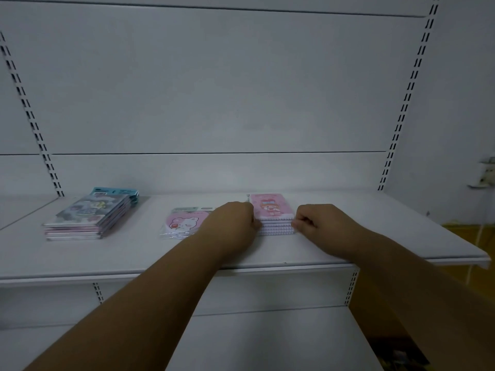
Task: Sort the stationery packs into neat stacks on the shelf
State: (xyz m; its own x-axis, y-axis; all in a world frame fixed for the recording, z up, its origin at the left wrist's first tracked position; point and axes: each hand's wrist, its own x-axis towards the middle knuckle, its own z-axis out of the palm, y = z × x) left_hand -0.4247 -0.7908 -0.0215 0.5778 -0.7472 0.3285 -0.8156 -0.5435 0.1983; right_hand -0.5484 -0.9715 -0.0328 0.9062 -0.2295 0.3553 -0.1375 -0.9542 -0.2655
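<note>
A stack of pink spiral notebooks [272,207] lies on the white shelf [134,253], right of centre. My left hand [233,219] presses against the stack's left side and my right hand [313,219] against its right side, fingers curled on the edges. Just left of my left hand lies a pink pack with a bunny picture [182,223], partly hidden by my wrist. At the far left sits a stack of flat packs [88,218] with bluish covers, and a teal pack behind it.
The white back panel [214,89] rises behind the shelf with slotted uprights on both sides. A lower shelf [267,338] shows beneath my arms. A yellow floor area [466,236] and a small white fixture [484,175] are at the right.
</note>
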